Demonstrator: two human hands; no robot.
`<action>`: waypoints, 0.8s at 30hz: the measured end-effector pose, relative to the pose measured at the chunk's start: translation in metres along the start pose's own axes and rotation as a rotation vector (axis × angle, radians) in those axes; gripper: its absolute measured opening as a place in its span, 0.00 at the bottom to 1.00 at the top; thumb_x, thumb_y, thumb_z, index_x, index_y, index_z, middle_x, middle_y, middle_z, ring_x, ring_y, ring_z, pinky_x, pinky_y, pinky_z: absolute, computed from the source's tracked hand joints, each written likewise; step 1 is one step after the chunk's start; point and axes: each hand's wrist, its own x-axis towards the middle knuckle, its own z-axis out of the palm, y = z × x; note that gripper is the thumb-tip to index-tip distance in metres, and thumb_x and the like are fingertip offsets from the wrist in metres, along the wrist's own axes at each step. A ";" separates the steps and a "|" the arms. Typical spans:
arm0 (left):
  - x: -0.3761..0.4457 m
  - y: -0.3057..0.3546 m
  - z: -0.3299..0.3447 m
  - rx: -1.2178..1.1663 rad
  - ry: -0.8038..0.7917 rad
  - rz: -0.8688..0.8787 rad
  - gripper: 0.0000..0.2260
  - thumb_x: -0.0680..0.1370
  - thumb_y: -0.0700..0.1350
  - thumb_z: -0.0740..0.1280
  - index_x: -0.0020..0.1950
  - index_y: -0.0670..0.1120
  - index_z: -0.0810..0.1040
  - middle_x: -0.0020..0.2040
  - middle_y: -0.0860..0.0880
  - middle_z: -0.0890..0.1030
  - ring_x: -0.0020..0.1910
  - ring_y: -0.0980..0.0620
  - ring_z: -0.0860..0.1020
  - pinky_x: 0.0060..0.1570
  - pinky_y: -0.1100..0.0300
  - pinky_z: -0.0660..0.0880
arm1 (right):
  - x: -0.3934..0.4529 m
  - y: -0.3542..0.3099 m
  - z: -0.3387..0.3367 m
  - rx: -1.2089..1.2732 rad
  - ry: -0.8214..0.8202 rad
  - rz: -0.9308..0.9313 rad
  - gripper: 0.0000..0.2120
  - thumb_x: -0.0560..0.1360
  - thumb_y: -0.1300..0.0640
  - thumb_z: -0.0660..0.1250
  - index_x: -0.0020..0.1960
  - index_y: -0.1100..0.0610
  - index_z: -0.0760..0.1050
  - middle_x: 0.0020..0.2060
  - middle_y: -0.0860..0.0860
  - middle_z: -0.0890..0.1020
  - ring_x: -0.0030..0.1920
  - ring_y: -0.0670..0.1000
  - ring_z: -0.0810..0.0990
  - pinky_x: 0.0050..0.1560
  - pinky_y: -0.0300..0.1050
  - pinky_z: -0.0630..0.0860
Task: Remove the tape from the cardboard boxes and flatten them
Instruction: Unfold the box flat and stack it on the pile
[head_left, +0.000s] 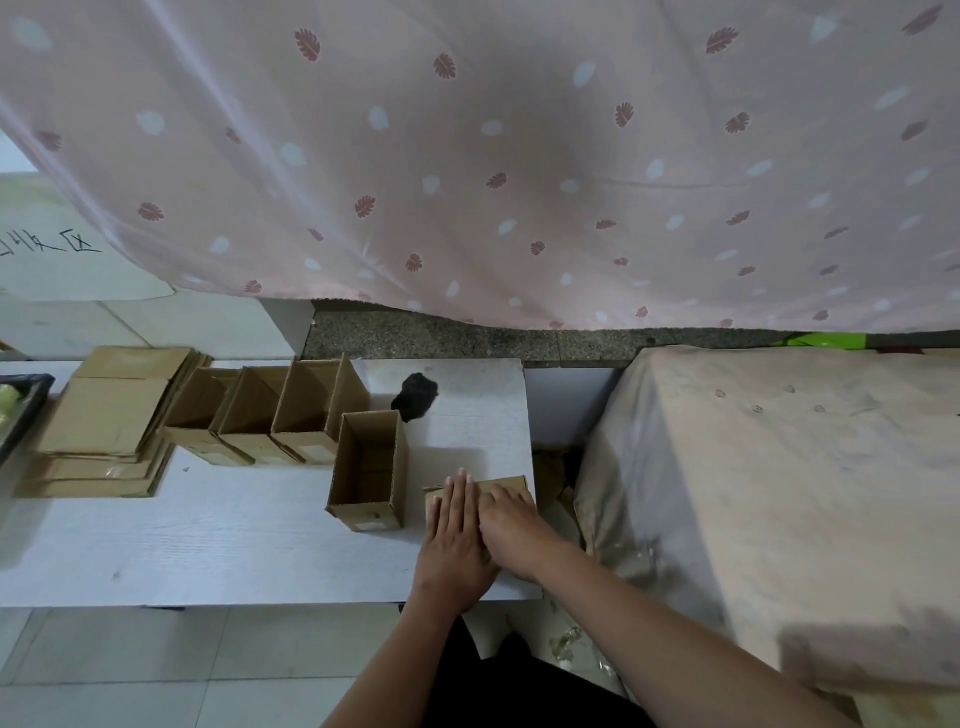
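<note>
both hands, left hand (454, 540) and right hand (511, 525), press a flattened cardboard box (506, 488) onto the white counter (208, 540), fingers straight, grasping nothing.

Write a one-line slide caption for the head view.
Both hands, left and right, press a cardboard box flat on the white table beside four open boxes.
</note>
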 end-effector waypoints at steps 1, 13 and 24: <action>0.000 -0.001 0.001 0.001 -0.006 -0.002 0.39 0.75 0.64 0.35 0.79 0.41 0.33 0.78 0.43 0.29 0.77 0.43 0.28 0.73 0.51 0.26 | 0.000 0.000 0.001 0.005 0.005 0.001 0.20 0.81 0.60 0.61 0.72 0.60 0.66 0.70 0.59 0.69 0.71 0.57 0.66 0.76 0.53 0.55; 0.002 -0.003 0.002 -0.001 -0.030 -0.018 0.40 0.73 0.65 0.33 0.77 0.41 0.27 0.77 0.43 0.25 0.77 0.45 0.27 0.74 0.50 0.27 | -0.001 -0.005 0.006 0.028 0.023 0.120 0.20 0.80 0.58 0.61 0.71 0.60 0.66 0.67 0.59 0.71 0.68 0.59 0.69 0.70 0.55 0.60; 0.004 -0.002 0.008 -0.047 -0.032 -0.048 0.47 0.69 0.76 0.27 0.76 0.44 0.24 0.75 0.48 0.22 0.76 0.50 0.25 0.72 0.54 0.23 | -0.001 -0.001 -0.003 0.292 0.166 0.234 0.09 0.81 0.60 0.59 0.57 0.62 0.76 0.52 0.58 0.80 0.48 0.54 0.80 0.44 0.41 0.73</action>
